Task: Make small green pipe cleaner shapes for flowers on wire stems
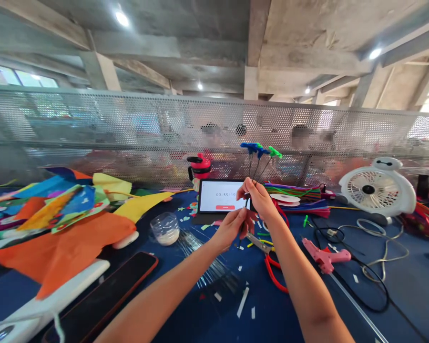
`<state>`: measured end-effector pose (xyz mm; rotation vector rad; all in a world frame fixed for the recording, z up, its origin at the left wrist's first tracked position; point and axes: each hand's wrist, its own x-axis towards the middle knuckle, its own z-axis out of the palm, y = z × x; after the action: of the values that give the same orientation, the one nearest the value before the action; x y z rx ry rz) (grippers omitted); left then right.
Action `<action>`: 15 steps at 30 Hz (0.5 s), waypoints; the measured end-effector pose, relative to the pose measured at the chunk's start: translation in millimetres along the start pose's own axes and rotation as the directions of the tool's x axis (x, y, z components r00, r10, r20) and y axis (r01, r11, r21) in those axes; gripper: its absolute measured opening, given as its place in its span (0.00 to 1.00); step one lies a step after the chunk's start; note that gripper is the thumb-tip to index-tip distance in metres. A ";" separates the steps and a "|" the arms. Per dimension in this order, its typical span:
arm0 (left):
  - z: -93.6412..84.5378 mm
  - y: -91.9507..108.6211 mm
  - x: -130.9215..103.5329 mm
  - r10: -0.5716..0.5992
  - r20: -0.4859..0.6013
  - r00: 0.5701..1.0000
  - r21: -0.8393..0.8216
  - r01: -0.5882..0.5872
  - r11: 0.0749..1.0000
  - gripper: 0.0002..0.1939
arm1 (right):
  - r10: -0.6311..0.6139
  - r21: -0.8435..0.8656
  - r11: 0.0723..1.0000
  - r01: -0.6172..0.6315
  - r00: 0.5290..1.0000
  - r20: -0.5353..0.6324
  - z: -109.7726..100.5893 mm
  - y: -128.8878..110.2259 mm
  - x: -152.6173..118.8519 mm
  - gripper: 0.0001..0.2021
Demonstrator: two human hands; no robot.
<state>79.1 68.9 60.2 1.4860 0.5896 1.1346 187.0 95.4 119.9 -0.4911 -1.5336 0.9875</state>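
Observation:
My right hand (258,196) is closed on the thin dark stems of several small craft flowers (260,150), whose fuzzy blue and green heads fan out above it. Just below, my left hand (233,226) pinches the lower part of the same dark stems. Both hands are held up over the table, close together. Behind my right wrist lie red-handled scissors (274,274), their blades partly hidden by my hands. A bundle of clear thin strips or wires (207,267) rests on the blue table under my left forearm.
A tablet (214,196) showing a timer stands behind my hands. Right of them are a pink glue gun (325,256), cables and a white fan (370,190). Leftward are a clear cup (165,229), a phone (107,295) and coloured felt sheets (64,243). A perforated metal screen (146,128) rises behind.

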 end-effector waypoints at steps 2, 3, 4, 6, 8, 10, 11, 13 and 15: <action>-0.5 -2.1 1.5 0.009 -0.029 1.000 0.007 -0.009 1.000 0.26 | 0.004 -0.001 1.000 -0.004 1.000 0.006 -1.7 1.6 0.7 0.21; -1.1 -3.3 2.3 0.015 -0.041 0.999 0.007 -0.015 1.000 0.25 | 0.015 0.013 1.000 -0.015 1.000 0.012 -2.2 2.1 0.9 0.21; -1.8 -4.5 3.0 0.021 -0.048 0.999 0.009 -0.021 1.000 0.25 | 0.027 0.026 0.999 -0.027 0.999 0.019 -2.4 2.4 0.9 0.21; -3.8 -6.9 4.5 0.036 -0.060 0.998 0.026 -0.035 0.999 0.25 | 0.040 0.033 0.999 -0.041 0.999 0.032 -2.5 2.2 0.6 0.20; -6.4 -8.9 5.8 0.059 -0.072 0.996 0.061 -0.055 0.997 0.24 | 0.042 0.028 0.999 -0.043 0.998 0.036 -2.9 0.9 0.2 0.18; -9.6 -10.8 7.1 0.091 -0.084 0.992 0.112 -0.081 0.990 0.24 | 0.020 0.001 1.000 -0.020 1.000 0.013 -4.0 -1.1 0.2 0.16; -11.4 -11.7 7.7 0.109 -0.088 0.990 0.141 -0.096 0.985 0.23 | 0.000 -0.023 1.000 0.000 1.000 -0.002 -4.8 -2.2 0.3 0.16; -15.4 -13.6 9.0 0.150 -0.095 0.984 0.204 -0.128 0.971 0.22 | -0.051 -0.094 0.994 0.050 0.999 -0.009 -6.4 -4.3 0.6 0.17; -19.7 -15.5 10.0 0.196 -0.100 0.976 0.275 -0.162 0.948 0.20 | -0.102 -0.161 0.981 0.106 0.994 0.031 -7.0 -6.6 0.1 0.18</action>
<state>69.3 90.5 47.2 1.7338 0.7274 1.3387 195.0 94.0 125.0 -0.5100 -1.6519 0.7935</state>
